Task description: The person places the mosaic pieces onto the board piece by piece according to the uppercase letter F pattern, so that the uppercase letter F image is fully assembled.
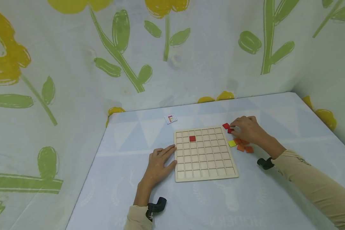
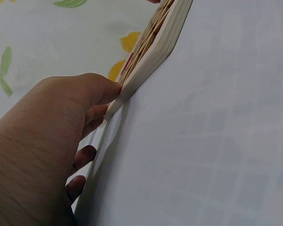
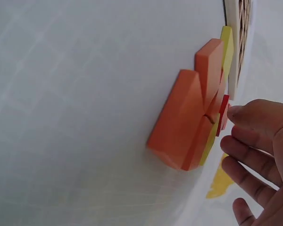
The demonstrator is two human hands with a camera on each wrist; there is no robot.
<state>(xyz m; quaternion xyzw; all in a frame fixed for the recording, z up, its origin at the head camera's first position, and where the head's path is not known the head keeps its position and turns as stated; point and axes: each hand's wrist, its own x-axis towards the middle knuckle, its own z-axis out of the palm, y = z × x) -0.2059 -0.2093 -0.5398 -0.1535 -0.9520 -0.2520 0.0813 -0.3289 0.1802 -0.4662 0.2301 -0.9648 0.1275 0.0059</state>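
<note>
A square wooden grid board lies on the table, with one red tile in a cell of its upper rows. My left hand rests along the board's left edge, thumb and fingertips touching its side. In the left wrist view, the thumb meets the board's rim. Right of the board, my right hand reaches down at a red tile, fingers loosely bent. The thumb tip is against or just beside the red tiles in the right wrist view; no clear grip shows.
Several orange tiles and a yellow tile lie beside the board's right edge. Another red tile sits farther back. A small pattern card lies behind the board. A flower-patterned wall stands at the table's far edge.
</note>
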